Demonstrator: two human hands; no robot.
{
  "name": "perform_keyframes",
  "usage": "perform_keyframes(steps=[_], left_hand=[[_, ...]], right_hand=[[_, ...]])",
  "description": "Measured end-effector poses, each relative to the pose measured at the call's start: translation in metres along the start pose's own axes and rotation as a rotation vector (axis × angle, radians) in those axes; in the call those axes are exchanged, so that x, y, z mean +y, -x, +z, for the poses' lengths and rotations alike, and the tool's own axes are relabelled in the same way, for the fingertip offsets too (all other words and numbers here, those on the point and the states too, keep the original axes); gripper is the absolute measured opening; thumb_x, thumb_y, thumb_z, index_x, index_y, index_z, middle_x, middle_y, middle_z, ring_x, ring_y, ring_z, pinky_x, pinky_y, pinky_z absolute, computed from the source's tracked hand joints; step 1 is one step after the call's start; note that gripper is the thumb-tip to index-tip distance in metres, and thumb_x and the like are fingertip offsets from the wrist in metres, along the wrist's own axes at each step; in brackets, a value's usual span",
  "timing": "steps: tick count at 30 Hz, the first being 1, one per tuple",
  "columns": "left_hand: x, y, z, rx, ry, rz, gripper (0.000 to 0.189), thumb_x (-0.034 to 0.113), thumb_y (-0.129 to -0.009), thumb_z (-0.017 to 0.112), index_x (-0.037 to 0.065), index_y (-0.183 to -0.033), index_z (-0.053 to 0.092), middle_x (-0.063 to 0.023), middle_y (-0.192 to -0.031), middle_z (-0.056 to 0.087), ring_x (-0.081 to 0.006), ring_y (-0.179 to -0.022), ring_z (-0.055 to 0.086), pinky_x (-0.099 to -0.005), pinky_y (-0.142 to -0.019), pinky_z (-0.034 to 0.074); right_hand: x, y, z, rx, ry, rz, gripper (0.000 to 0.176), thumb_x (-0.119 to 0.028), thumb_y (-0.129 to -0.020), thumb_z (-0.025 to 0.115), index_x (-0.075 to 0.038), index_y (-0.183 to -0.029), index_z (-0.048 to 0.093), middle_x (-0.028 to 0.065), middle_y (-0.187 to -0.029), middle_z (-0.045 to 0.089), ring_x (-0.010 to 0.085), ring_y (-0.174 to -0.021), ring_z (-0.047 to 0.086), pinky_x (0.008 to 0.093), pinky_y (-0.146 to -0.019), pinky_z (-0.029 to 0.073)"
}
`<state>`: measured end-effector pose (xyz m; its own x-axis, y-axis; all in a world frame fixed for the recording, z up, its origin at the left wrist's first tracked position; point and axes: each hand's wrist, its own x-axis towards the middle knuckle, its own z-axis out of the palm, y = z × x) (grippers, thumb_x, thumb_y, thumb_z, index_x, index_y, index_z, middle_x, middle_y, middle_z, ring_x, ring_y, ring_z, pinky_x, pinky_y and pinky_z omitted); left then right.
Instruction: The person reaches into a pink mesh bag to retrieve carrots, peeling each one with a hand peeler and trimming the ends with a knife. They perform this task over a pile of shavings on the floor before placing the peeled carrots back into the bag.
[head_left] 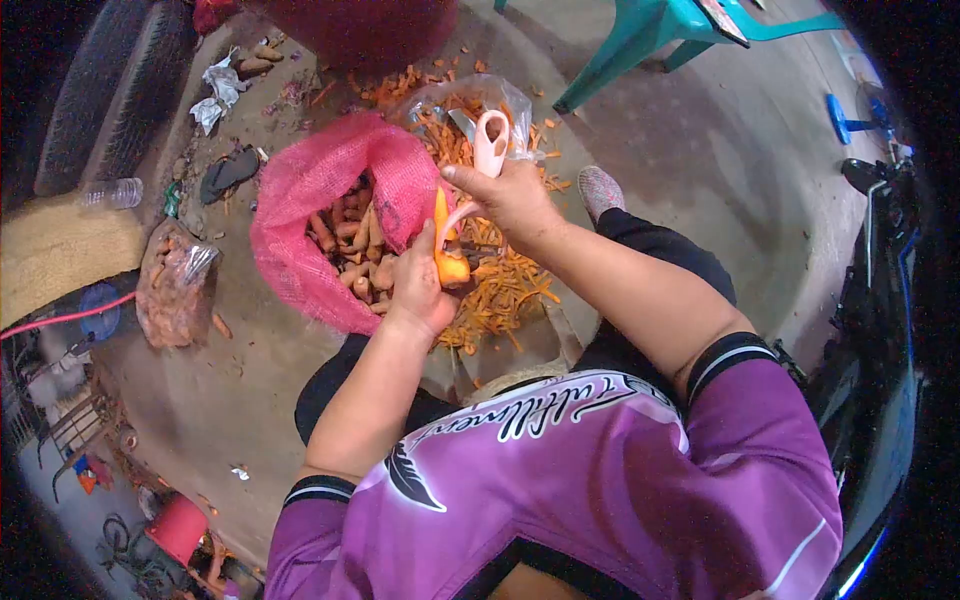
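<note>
At the right edge of the pink mesh sack (pixel 300 215), the left grip (pixel 418 286) clamped an orange carrot (pixel 453 268), the right grip (pixel 516 205) a white peeler (pixel 488 155); light strokes angled clear of the left grip looked safest.

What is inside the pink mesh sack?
The pink mesh sack holds a pile of carrots. Whatever lies beneath the top layer is hidden, and the sack's folded rim covers part of its inside.
</note>
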<state>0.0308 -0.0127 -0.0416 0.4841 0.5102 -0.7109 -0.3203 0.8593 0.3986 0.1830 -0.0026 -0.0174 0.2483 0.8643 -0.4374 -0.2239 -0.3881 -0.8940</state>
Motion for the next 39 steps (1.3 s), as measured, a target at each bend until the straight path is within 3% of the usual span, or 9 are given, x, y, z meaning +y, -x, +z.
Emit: perform_keyframes(steps=[4, 9, 14, 16, 18, 23, 30, 35, 39], left_hand=[[0.000, 0.004, 0.010, -0.001, 0.060, -0.007, 0.033, 0.037, -0.087, 0.038, 0.011, -0.105, 0.047, -0.0033, -0.079, 0.055, -0.0160, -0.070, 0.056, -0.0308, -0.056, 0.047], [-0.001, 0.003, 0.002, -0.126, 0.051, -0.021, 0.035, 0.039, -0.086, 0.039, 0.010, -0.105, 0.047, -0.0029, -0.079, 0.054, -0.0159, -0.069, 0.055, -0.0318, -0.057, 0.048], [0.001, 0.006, 0.016, 0.023, -0.011, 0.023, 0.033, 0.043, -0.082, 0.046, 0.013, -0.093, 0.050, -0.0005, -0.073, 0.051, -0.0137, -0.061, 0.052, -0.0292, -0.047, 0.042], [0.003, 0.013, 0.018, -0.037, -0.039, -0.024, 0.031, 0.042, -0.082, 0.046, 0.013, -0.093, 0.049, -0.0009, -0.072, 0.051, -0.0141, -0.059, 0.052, -0.0295, -0.046, 0.042], [0.003, 0.012, 0.017, -0.088, -0.009, -0.030, 0.031, 0.041, -0.083, 0.047, 0.012, -0.095, 0.048, -0.0018, -0.071, 0.051, -0.0145, -0.060, 0.052, -0.0285, -0.047, 0.042], [0.003, 0.011, 0.015, -0.060, -0.045, -0.040, 0.032, 0.041, -0.082, 0.047, 0.011, -0.095, 0.048, -0.0036, -0.070, 0.051, -0.0148, -0.059, 0.051, -0.0288, -0.047, 0.042], [0.007, 0.017, 0.013, -0.292, 0.141, -0.178, 0.033, 0.041, -0.082, 0.048, 0.011, -0.095, 0.048, -0.0036, -0.075, 0.050, -0.0159, -0.063, 0.051, -0.0284, -0.049, 0.043], [0.006, 0.014, 0.005, -0.170, -0.013, -0.035, 0.042, 0.036, -0.083, 0.047, 0.010, -0.115, 0.041, -0.0049, -0.086, 0.051, -0.0157, -0.072, 0.053, -0.0251, -0.053, 0.046], [0.008, 0.019, 0.027, 0.023, 0.009, -0.025, 0.037, 0.034, -0.085, 0.044, 0.005, -0.107, 0.047, -0.0043, -0.083, 0.054, -0.0161, -0.070, 0.054, -0.0281, -0.055, 0.046]], right_hand=[[-0.011, 0.024, 0.008, -0.172, 0.107, 0.017, 0.029, -0.027, -0.068, 0.069, -0.002, -0.068, 0.056, 0.0023, -0.061, 0.052, 0.0086, -0.053, 0.049, 0.0229, -0.046, 0.039], [-0.013, -0.006, -0.006, 0.083, -0.176, 0.045, 0.033, -0.028, -0.067, 0.070, 0.000, -0.071, 0.054, 0.0023, -0.063, 0.051, 0.0080, -0.052, 0.046, 0.0241, -0.046, 0.038], [0.006, 0.002, 0.003, -0.156, 0.141, 0.013, 0.038, -0.034, -0.068, 0.068, 0.001, -0.074, 0.053, 0.0029, -0.062, 0.051, 0.0092, -0.051, 0.045, 0.0251, -0.046, 0.037], [-0.015, -0.001, -0.004, -0.003, 0.223, 0.082, 0.036, -0.033, -0.068, 0.068, 0.000, -0.071, 0.053, 0.0025, -0.060, 0.050, 0.0093, -0.050, 0.046, 0.0244, -0.044, 0.037], [-0.015, -0.009, -0.006, 0.137, -0.042, 0.031, 0.034, -0.032, -0.069, 0.068, -0.002, -0.065, 0.053, 0.0025, -0.059, 0.050, 0.0094, -0.049, 0.047, 0.0231, -0.043, 0.037], [-0.005, 0.002, 0.003, -0.057, 0.134, 0.105, 0.034, -0.032, -0.067, 0.070, -0.002, -0.068, 0.054, 0.0010, -0.062, 0.050, 0.0086, -0.055, 0.045, 0.0239, -0.048, 0.036], [-0.010, -0.044, -0.027, 0.367, -0.302, -0.046, 0.028, -0.026, -0.071, 0.067, -0.002, -0.074, 0.053, 0.0022, -0.066, 0.050, 0.0102, -0.053, 0.045, 0.0254, -0.047, 0.036], [-0.015, 0.002, -0.001, -0.001, 0.064, 0.121, 0.034, -0.033, -0.068, 0.068, -0.002, -0.073, 0.054, 0.0027, -0.066, 0.053, 0.0104, -0.055, 0.049, 0.0244, -0.048, 0.039], [0.007, 0.022, 0.013, -0.174, 0.129, -0.027, 0.031, -0.030, -0.068, 0.069, -0.002, -0.066, 0.055, 0.0032, -0.059, 0.052, 0.0092, -0.051, 0.049, 0.0241, -0.045, 0.039]])
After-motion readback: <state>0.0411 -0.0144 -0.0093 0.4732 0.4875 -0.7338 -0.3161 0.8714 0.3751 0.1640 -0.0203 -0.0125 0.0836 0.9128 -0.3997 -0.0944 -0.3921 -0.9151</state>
